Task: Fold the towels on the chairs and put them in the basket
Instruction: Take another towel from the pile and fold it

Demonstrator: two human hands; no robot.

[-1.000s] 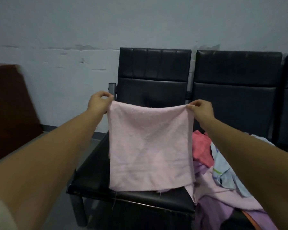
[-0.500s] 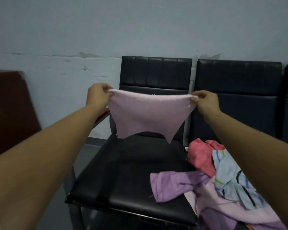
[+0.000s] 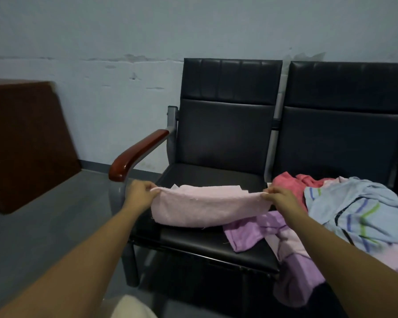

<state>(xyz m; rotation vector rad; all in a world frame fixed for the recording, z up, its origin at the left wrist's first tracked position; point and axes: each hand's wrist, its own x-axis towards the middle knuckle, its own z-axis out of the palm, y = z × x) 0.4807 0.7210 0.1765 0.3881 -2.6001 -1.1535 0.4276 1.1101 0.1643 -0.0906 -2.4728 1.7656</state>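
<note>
Resting now on the seat (image 3: pixel 193 239) instead of raised, towel (image 3: pixel 207 210) doubled, left grip (image 3: pixel 139 193) pinched on its 9 o'clock end, right grip (image 3: pixel 279 198) on the 3 o'clock end, arms outstretched.

Seat front (image 3: pixel 193 239) bare; towel heap (image 3: pixel 354 216) crowds right.

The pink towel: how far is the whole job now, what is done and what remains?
Done: nothing finished shows; no basket is in view. In hand: the left hand and right hand pinch the pink towel at its ends, laid doubled on the chair seat. Left: the red towel, blue striped towel and purple towel lie crumpled beside it, unfolded.
</note>
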